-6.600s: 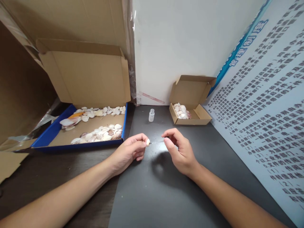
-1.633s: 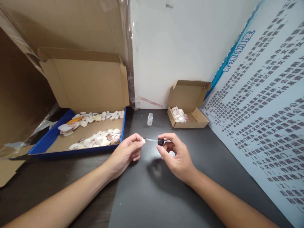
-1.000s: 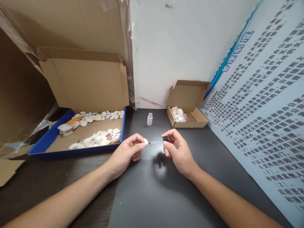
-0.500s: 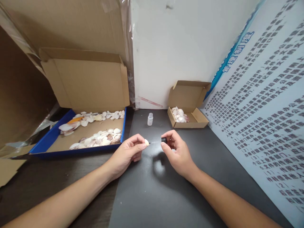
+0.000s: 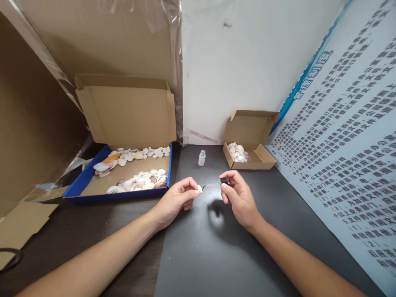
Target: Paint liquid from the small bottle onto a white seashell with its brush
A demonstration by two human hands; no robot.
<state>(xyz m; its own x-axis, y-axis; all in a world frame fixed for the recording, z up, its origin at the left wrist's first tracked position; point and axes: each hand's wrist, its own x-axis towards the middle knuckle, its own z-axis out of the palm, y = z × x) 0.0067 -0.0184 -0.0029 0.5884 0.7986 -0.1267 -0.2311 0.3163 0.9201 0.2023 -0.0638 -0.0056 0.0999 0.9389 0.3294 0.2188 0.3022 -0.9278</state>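
Observation:
My left hand (image 5: 181, 198) pinches a small pale shell (image 5: 200, 189) between thumb and fingertips, above the dark mat. Facing it, my right hand (image 5: 239, 198) grips a black brush cap (image 5: 223, 181) between thumb and fingers. The cap's thin stem points left, and its dark tip (image 5: 204, 187) is close to the shell; whether they touch, I cannot tell. Beyond both hands a small clear glass bottle (image 5: 201, 158) with a printed label stands upright and uncapped.
To the left lies a blue-edged cardboard box (image 5: 116, 197) with its lid raised and many shells (image 5: 142, 180) inside in two groups. A smaller open carton (image 5: 253, 166) at the back right holds more shells (image 5: 238, 152). A printed poster (image 5: 346, 148) flanks the right side.
The whole view has shifted, so everything appears farther right. Both hands keep their grips, with the cap slightly farther from the shell.

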